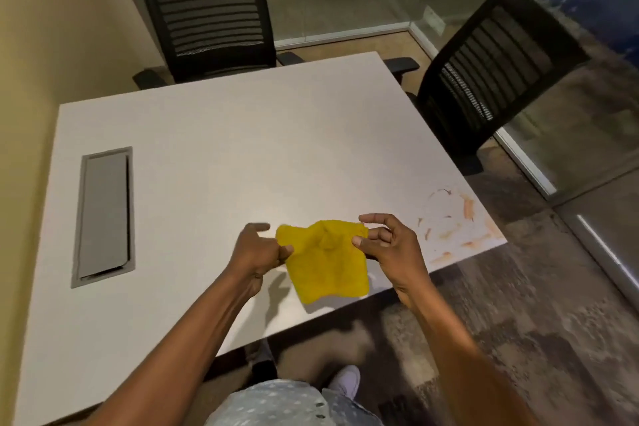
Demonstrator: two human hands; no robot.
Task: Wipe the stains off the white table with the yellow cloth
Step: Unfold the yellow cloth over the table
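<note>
Above the near edge of the desk (214, 135) we pinch the yellow cloth (326, 261) between the closed fingers of our left hand (256, 252) and right hand (387, 245), probably spreading it before wiping the stains (456, 221) near the right corner.

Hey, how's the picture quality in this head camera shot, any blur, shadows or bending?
Head view: wide-angle bending curves the white table edges; the yellow cloth and both hands look slightly soft; the cloth and left hand cast shadows on the tabletop; lighting is dim and warm.
</note>
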